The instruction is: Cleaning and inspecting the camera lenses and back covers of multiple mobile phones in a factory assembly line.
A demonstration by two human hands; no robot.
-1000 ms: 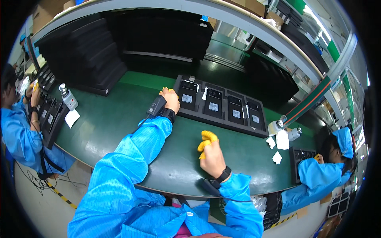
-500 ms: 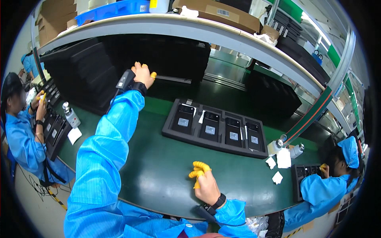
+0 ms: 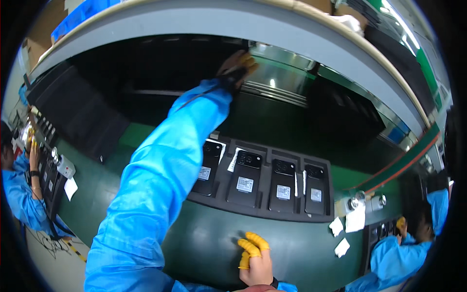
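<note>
My left hand (image 3: 238, 65), in yellow finger cots, reaches far forward under the shelf, beside the right end of a dark stack (image 3: 160, 63). Blur and shadow obscure its fingers, so a grip cannot be made out. Low over the green table, my right hand (image 3: 257, 260) holds nothing; its fingers, also in yellow cots, are loosely stretched and apart. Between the hands lies a dark grey foam tray (image 3: 264, 194) with several black smartphones (image 3: 243, 195), camera side up, each with a pale label. White strips stand beside the phones. My left sleeve covers the tray's left end.
A shelf edge (image 3: 204, 22) crosses above my left arm. Pump bottles (image 3: 346, 204) and white wipes (image 3: 342, 248) are right of the tray; another bottle (image 3: 65, 168) stands left. Co-workers sit at the left (image 3: 22, 187) and right (image 3: 404, 253). A black stack (image 3: 345, 104) stands back right.
My left hand has moved right and forward along the stack under the shelf. My right hand appears lower in view, its fingers less curled. The view has shifted closer to the tray.
</note>
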